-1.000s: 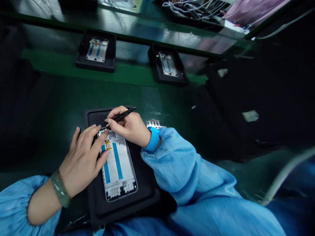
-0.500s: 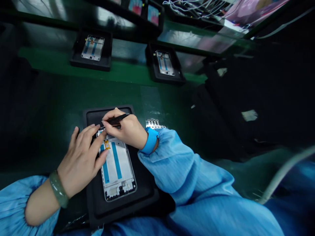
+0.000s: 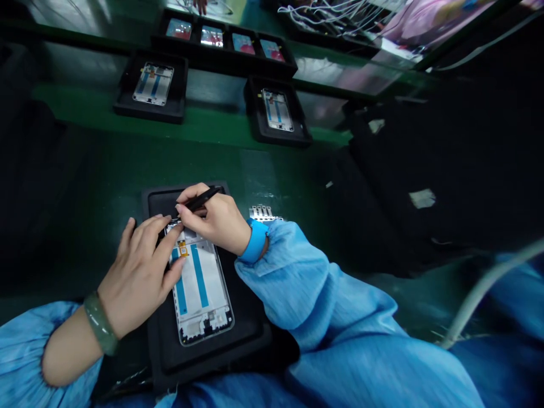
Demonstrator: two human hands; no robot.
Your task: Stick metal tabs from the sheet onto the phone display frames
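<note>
A phone frame point(image 3: 215, 283), silver-white with two blue strips and a small orange flex cable point(image 3: 182, 248), lies in a black foam tray point(image 3: 250, 334). My left hand point(image 3: 142, 272) rests over its upper left side, fingers spread and outstretched, fingertips touching the top edge. Pinched in my right hand point(image 3: 221, 221) is a slim black pen-shaped tool point(image 3: 203, 198). It slants down toward the frame's top left corner, where fingers hide its tip. Beyond my right wrist lies a strip of small metal pieces point(image 3: 263, 213) on the green bench.
Two black trays point(image 3: 172, 110) point(image 3: 263, 136) with similar phone frames stand at the back of the green bench point(image 3: 204, 158). Behind them is a dark box point(image 3: 225, 61) with several screens. White cables point(image 3: 335, 14) lie at upper right; dark stacked trays point(image 3: 459, 170) fill the right side.
The view has shifted slightly, showing more of the screen box at the back. The black tool is tilted a little differently in my right hand. My left hand keeps its place on the phone frame.
</note>
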